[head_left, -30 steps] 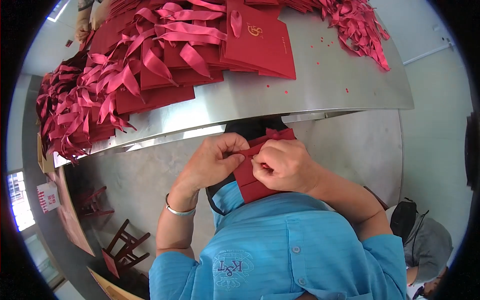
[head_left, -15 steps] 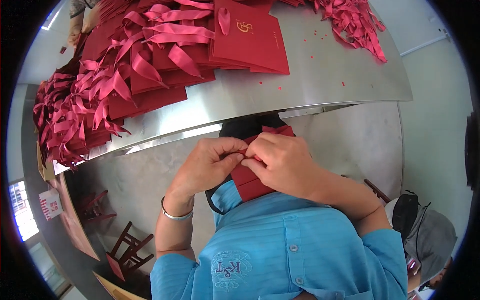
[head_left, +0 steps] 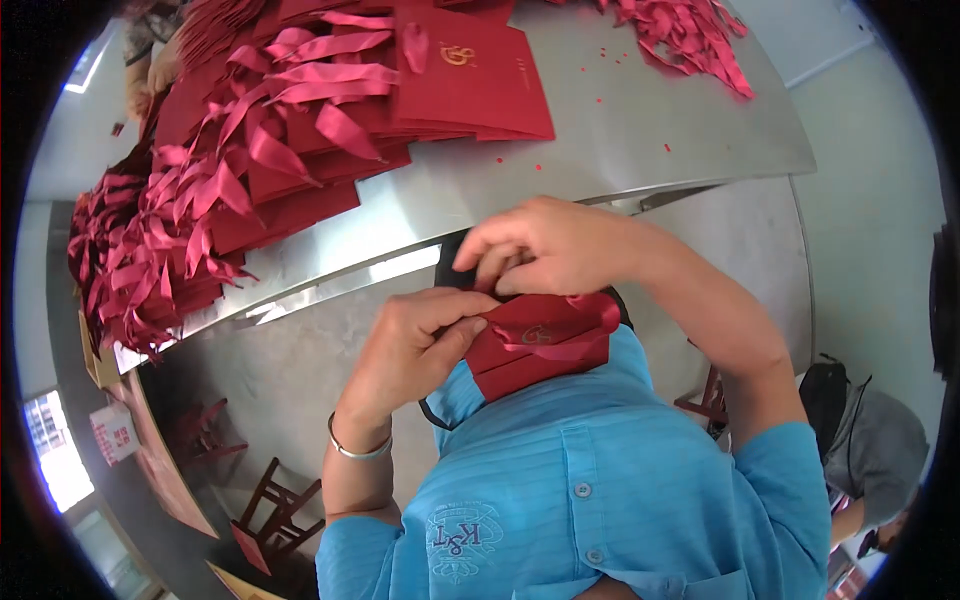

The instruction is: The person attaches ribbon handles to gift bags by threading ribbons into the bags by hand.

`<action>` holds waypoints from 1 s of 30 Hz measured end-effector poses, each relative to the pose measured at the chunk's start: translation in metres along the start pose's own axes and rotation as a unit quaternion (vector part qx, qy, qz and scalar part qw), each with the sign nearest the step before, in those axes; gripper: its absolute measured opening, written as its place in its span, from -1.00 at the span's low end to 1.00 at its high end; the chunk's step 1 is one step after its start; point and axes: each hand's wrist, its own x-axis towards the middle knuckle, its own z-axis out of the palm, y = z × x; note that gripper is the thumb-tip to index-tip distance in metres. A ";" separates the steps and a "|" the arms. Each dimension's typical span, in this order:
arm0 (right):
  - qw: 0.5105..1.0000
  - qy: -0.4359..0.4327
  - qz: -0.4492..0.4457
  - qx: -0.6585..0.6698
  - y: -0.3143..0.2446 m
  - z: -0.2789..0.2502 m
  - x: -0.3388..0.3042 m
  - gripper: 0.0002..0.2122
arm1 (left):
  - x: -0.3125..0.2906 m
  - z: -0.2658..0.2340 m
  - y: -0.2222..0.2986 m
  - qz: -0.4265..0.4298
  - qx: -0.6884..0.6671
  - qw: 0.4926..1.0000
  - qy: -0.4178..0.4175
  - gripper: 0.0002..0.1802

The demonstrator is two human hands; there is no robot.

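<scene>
A folded flat red paper gift bag (head_left: pixel 545 368) with a gold emblem and a pink-red ribbon (head_left: pixel 595 312) lies on my lap, against my blue shirt. My left hand (head_left: pixel 425 345) is closed on the bag's left corner, pinching it between thumb and fingers. Just above the bag's far edge hovers my right hand (head_left: pixel 545 245), its fingers bent and apart, with nothing visible in them. On the metal table ahead lie piled red gift bags (head_left: pixel 480 75) with pink ribbon handles (head_left: pixel 335 85).
The steel table's (head_left: pixel 640 150) near edge runs just past my hands. More ribbons (head_left: pixel 690 50) lie at its far right, with red scraps scattered about. Wooden stools (head_left: pixel 275 520) stand at lower left. Another person (head_left: pixel 875 470) is at the right; a co-worker's hand (head_left: pixel 165 70) shows at far left.
My right hand has let go of the bag's edge and lifted away, up and slightly left. The bag's front, emblem and ribbon have come into view. My left hand keeps its pinch.
</scene>
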 end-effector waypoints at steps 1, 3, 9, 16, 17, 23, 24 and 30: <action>0.997 -0.055 0.031 0.037 -0.003 -0.003 0.004 -0.62 | 0.000 0.003 0.001 0.005 -0.001 1.000 -0.011 -0.80; 0.992 -0.087 0.056 0.075 -0.004 -0.007 0.012 -0.60 | -0.004 0.007 0.004 -0.032 0.002 0.998 0.053 -0.82; 0.979 -0.152 0.076 0.111 -0.011 -0.004 0.020 -0.60 | -0.006 0.011 0.006 -0.075 -0.021 0.995 0.064 -0.85; 0.982 -0.134 0.086 0.101 -0.003 -0.002 0.014 -0.59 | -0.007 0.016 0.014 -0.037 -0.004 0.995 0.095 -0.83; 0.975 -0.152 0.074 0.147 0.000 -0.001 0.015 -0.59 | -0.008 0.018 0.013 -0.027 -0.014 0.994 0.102 -0.83; 0.960 -0.158 0.083 0.215 0.013 0.004 0.015 -0.62 | -0.007 0.016 0.016 -0.023 -0.008 0.995 0.091 -0.83; 0.960 -0.159 0.081 0.216 0.011 0.005 0.014 -0.62 | -0.007 0.016 0.015 -0.031 0.000 0.996 0.088 -0.83; 0.968 -0.102 0.122 0.194 -0.001 0.005 0.006 -0.70 | -0.012 0.016 0.021 -0.078 -0.063 0.994 0.050 -0.90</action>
